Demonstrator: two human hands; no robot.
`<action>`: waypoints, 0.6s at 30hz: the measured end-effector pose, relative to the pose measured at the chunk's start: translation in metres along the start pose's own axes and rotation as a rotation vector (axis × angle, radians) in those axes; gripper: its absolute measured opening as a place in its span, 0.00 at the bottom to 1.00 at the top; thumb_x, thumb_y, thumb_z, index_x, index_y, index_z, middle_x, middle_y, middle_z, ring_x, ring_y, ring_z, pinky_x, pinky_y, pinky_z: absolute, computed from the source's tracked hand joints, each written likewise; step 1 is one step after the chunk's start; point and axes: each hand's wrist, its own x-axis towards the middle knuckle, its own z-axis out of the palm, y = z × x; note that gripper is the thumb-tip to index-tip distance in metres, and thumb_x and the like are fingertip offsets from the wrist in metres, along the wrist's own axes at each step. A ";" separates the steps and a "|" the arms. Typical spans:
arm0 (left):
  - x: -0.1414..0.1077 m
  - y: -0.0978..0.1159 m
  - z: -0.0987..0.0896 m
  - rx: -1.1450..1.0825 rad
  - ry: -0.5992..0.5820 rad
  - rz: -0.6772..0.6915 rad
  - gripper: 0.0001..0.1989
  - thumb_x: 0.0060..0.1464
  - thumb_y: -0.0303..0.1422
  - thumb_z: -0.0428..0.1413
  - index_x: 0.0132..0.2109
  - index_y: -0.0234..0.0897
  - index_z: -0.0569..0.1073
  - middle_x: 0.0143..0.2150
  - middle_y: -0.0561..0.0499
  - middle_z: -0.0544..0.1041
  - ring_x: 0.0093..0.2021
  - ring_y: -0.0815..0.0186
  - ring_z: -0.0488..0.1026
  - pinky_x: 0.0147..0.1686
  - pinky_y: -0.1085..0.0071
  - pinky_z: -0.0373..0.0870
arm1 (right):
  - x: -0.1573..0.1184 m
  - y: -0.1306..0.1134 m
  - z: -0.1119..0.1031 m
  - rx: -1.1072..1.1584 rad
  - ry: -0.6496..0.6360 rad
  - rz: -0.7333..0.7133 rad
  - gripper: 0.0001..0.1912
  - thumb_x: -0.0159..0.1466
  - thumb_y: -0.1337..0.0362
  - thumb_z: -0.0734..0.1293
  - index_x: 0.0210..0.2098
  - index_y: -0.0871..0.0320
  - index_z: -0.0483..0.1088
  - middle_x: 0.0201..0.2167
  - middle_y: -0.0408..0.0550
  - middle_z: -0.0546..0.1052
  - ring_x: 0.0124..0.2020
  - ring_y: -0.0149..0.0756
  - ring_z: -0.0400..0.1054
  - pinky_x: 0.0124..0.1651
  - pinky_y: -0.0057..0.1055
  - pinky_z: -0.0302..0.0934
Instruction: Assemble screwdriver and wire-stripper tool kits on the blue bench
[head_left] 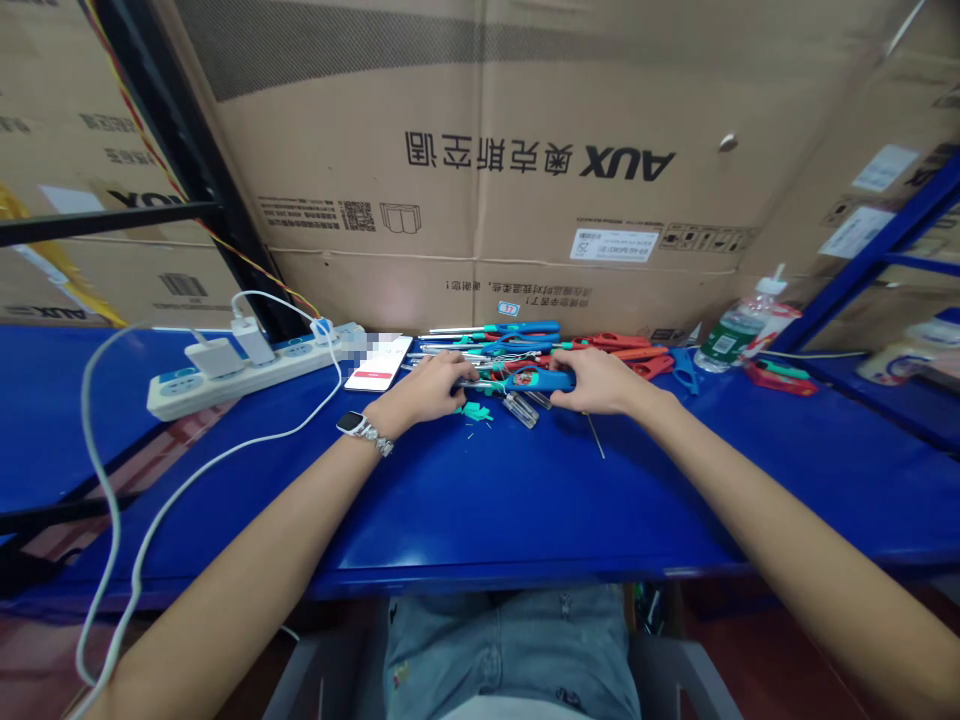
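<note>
Blue long-nosed lighter [538, 380] lies across the near edge of a mixed pile on the blue table [480, 510], its metal nozzle [486, 385] pointing to my left and its handle to my right. From my remote seat I judge the step in hand to be handling this one lighter between both hands, close above the tabletop. My left hand [433, 386] is curled well in, fingertips drawn together at the nozzle's tip; the exact pinch is partly hidden by the fingers themselves. My right hand [596, 380] grasps the butt of the handle, thumb on the near side, fingers bent over the far side, so neither hand is spread wide. Behind the lighter I see more blue lighters [525, 328] stacked sideways, with red-handled tools [649, 352] beyond my right fingers. Small teal plastic bits [475, 411] lie just beside my left fingertips, and a clear-handled screwdriver [521, 410] rests just on the near side of the lighter. As I read it, the next move calls for a steady hold at the butt and fine fingertip control at the nozzle end, with care not to sweep the bits or knock the screwdriver.
</note>
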 end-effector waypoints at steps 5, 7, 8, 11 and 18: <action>0.001 0.000 -0.001 0.036 -0.041 -0.032 0.18 0.52 0.23 0.51 0.49 0.38 0.76 0.51 0.42 0.75 0.54 0.50 0.71 0.50 0.54 0.67 | -0.007 0.006 0.001 -0.234 0.121 0.079 0.12 0.55 0.56 0.69 0.35 0.55 0.72 0.32 0.51 0.80 0.35 0.49 0.73 0.33 0.36 0.55; 0.001 0.000 0.001 0.038 -0.046 -0.032 0.18 0.53 0.23 0.50 0.49 0.38 0.76 0.50 0.42 0.76 0.54 0.50 0.70 0.51 0.54 0.67 | -0.009 0.011 -0.004 -0.272 0.134 0.080 0.12 0.56 0.55 0.69 0.36 0.55 0.73 0.32 0.52 0.80 0.35 0.50 0.74 0.34 0.37 0.56; 0.001 0.000 0.002 0.036 -0.045 -0.030 0.18 0.54 0.23 0.50 0.49 0.38 0.76 0.50 0.42 0.76 0.54 0.51 0.70 0.51 0.54 0.67 | -0.010 0.015 -0.008 -0.281 0.140 0.084 0.12 0.56 0.56 0.68 0.37 0.55 0.74 0.33 0.52 0.80 0.36 0.51 0.74 0.35 0.37 0.56; 0.001 0.000 0.005 0.041 -0.041 -0.031 0.17 0.55 0.24 0.49 0.48 0.37 0.77 0.49 0.41 0.76 0.53 0.50 0.71 0.51 0.54 0.68 | -0.014 0.029 -0.020 -0.283 0.144 0.113 0.12 0.56 0.58 0.68 0.38 0.55 0.75 0.34 0.53 0.81 0.37 0.51 0.74 0.36 0.37 0.56; 0.001 0.000 0.014 0.079 -0.005 -0.043 0.16 0.57 0.25 0.49 0.49 0.37 0.77 0.49 0.41 0.76 0.53 0.51 0.71 0.52 0.53 0.67 | -0.045 0.073 -0.045 -0.254 0.134 0.209 0.08 0.56 0.58 0.68 0.33 0.52 0.74 0.32 0.51 0.80 0.34 0.49 0.72 0.33 0.36 0.53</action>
